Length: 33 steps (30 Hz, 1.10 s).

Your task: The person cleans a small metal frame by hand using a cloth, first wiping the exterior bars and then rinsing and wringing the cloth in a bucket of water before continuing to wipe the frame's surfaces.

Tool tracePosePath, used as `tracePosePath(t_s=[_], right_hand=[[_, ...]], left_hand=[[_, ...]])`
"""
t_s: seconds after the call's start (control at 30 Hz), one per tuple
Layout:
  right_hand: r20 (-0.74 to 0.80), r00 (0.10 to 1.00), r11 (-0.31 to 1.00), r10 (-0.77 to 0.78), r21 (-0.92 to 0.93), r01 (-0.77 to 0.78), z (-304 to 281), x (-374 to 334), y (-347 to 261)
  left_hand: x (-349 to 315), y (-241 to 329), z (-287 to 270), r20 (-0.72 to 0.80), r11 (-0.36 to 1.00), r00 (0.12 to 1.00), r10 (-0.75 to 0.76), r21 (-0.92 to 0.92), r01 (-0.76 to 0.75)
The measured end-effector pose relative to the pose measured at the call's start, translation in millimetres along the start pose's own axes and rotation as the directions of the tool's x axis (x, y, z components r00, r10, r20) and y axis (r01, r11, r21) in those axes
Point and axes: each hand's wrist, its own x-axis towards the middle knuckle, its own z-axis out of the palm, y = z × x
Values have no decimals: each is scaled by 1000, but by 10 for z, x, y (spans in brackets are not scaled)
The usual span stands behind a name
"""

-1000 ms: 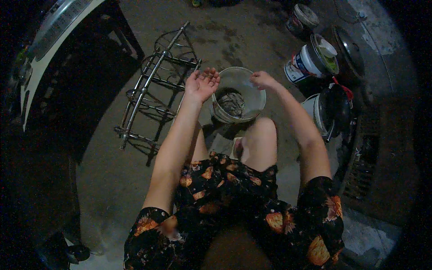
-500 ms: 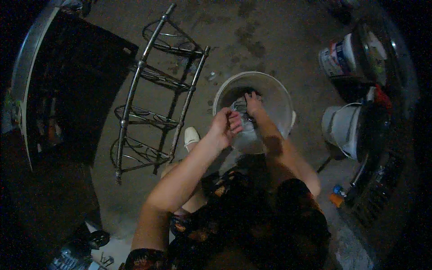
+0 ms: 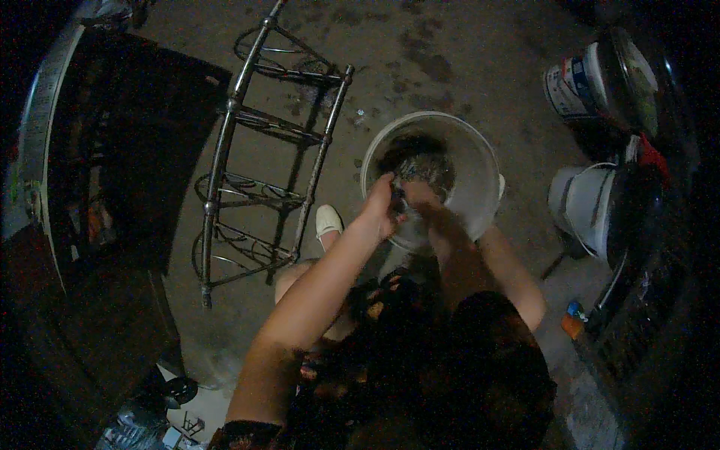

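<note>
A pale plastic bucket (image 3: 480, 161) stands on the concrete floor in front of me, with dark wet stuff (image 3: 424, 165) heaped inside it. My left hand (image 3: 381, 206) reaches over the near rim and closes on something dark that I cannot make out. My right hand (image 3: 421, 196) is down inside the bucket beside it, its fingers sunk in the wet stuff. Both forearms come up from the lower edge. One white shoe (image 3: 328, 221) shows left of my left arm.
A metal wire rack (image 3: 259, 161) lies on the floor left of the bucket. At right stand a white bucket (image 3: 581, 206), a paint can (image 3: 574, 86) and dark lidded containers. Dark furniture (image 3: 112, 172) fills the left side.
I have leaned forward, so the bucket looks larger and closer. Both hands went from the bucket's rim down into it and now meet inside.
</note>
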Motion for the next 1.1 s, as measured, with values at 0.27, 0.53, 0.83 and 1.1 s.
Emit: tracePosePath(t_s=[0.27, 0.53, 0.83, 1.1], right_hand=[[-284, 958, 825, -48, 529, 198, -1172, -1638, -711], [-700, 711, 685, -65, 487, 542, -1782, -2399, -1561], [-455, 857, 965, 243, 200, -167, -983, -912, -204], [-399, 893, 974, 208, 166, -153, -718, -152, 255]], left_hand=[[1079, -245, -271, 182, 963, 951, -251, -52, 264], [405, -213, 143, 285, 993, 955, 79, -110, -49], [1417, -459, 48, 245, 960, 934, 260, 39, -277], [2547, -572, -703, -16, 988, 999, 30, -152, -32]])
